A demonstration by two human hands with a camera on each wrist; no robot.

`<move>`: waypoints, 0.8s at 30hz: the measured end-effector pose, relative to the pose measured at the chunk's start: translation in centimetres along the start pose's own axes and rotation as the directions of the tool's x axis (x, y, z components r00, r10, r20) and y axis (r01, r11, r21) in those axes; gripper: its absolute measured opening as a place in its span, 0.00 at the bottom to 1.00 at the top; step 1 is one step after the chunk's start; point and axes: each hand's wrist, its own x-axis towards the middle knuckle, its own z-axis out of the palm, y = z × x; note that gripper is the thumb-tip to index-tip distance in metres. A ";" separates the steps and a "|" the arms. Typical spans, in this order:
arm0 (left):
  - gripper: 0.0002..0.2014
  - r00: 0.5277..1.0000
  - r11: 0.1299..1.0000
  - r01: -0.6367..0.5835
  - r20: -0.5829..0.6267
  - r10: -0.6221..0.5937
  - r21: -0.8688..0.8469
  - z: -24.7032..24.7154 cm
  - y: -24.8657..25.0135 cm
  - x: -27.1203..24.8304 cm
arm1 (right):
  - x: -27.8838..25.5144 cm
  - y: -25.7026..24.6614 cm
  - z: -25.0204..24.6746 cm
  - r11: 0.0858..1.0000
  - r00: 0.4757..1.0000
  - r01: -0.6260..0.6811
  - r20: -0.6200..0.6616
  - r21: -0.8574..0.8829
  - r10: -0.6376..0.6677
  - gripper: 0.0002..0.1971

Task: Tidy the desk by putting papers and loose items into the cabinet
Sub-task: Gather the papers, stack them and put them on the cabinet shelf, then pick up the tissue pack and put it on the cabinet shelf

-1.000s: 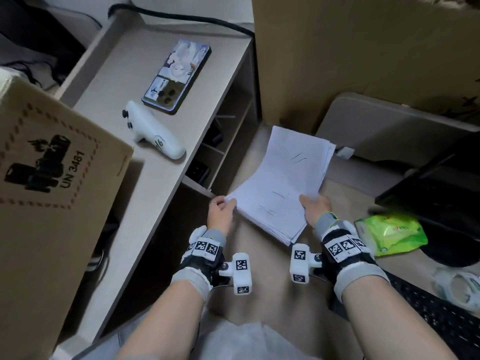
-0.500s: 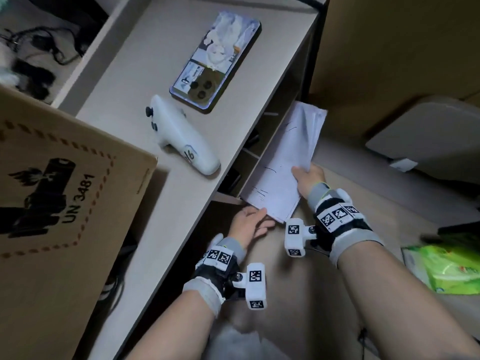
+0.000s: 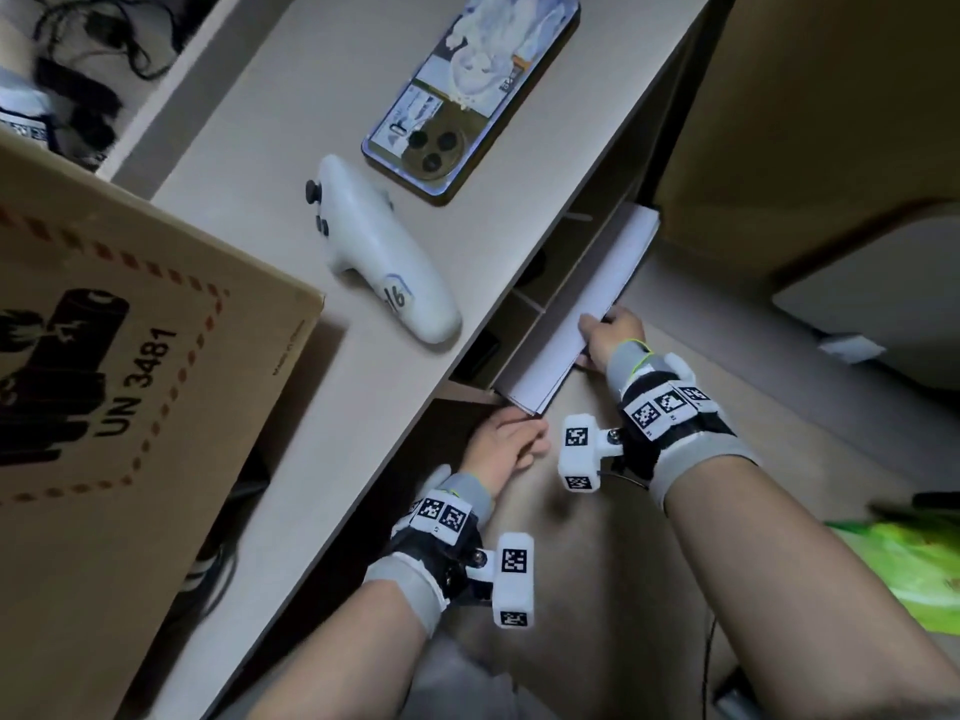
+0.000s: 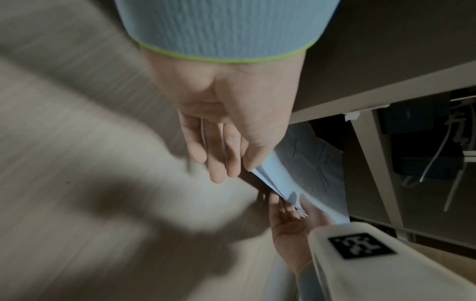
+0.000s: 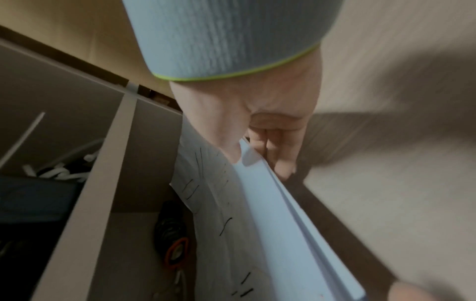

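A stack of white papers (image 3: 582,309) stands on its edge, partly inside an open compartment of the cabinet (image 3: 597,210) under the beige top. My right hand (image 3: 605,332) pinches the stack's near edge, thumb on one face and fingers on the other, as the right wrist view shows around the papers (image 5: 257,213) and hand (image 5: 257,154). My left hand (image 3: 519,439) lies just below the stack's lower corner. Its fingers (image 4: 216,163) are straight, and the thumb tip touches the corner of the papers (image 4: 309,169).
On the cabinet top lie a white controller (image 3: 379,257) and a phone (image 3: 467,90), with a cardboard box (image 3: 104,381) at the left. A green packet (image 3: 914,563) sits at the right. Cables and a black, orange-ringed item (image 5: 175,244) occupy the compartments.
The papers turned from flat to edge-on and moved left into the cabinet opening. My left hand let go of the stack's corner and dropped below it; my right hand kept its hold.
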 end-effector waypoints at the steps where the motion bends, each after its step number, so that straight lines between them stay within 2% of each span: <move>1: 0.11 1.000 1.000 0.009 -0.005 -0.009 0.001 0.1 -0.1 0.0 | 0.2 0.3 -0.2 1.000 1.000 -0.021 -0.022 0.020 0.021 0.05; 3: 0.11 1.000 1.000 0.013 -0.013 -0.013 0.013 0.2 -0.4 0.0 | 0.0 0.1 -0.1 0.999 0.998 -0.035 -0.059 0.023 0.037 0.12; 7: 0.13 1.000 1.000 0.008 -0.015 -0.008 0.003 -0.6 -0.6 0.0 | -0.1 -2.0 1.7 1.000 0.999 0.026 -0.021 0.001 -0.026 0.11; 9: 0.15 1.000 0.999 0.007 -0.010 -0.006 0.040 -1.0 -0.4 0.0 | 0.3 -2.9 2.6 0.997 0.998 0.041 -0.048 -0.067 -0.044 0.15; 14: 0.16 1.000 0.997 -0.009 -0.015 0.010 0.072 -1.4 -0.4 0.5 | 2.0 -3.4 3.8 0.998 0.999 -0.040 -0.035 -0.047 0.038 0.17; 16: 0.14 1.000 0.997 -0.012 -0.021 0.013 0.072 -1.0 -0.3 0.3 | 1.4 -2.3 2.9 0.999 1.000 0.014 -0.007 -0.035 -0.015 0.12; 19: 0.15 0.999 0.997 -0.032 -0.023 0.033 0.070 -0.1 -0.5 -0.4 | -1.4 -0.5 0.1 0.992 0.997 0.024 0.070 0.124 -0.032 0.11; 24: 0.16 0.998 0.986 -0.057 0.017 0.055 0.155 2.6 -1.3 -2.5 | -4.5 5.0 -5.5 0.969 0.999 0.024 0.021 0.248 -0.030 0.08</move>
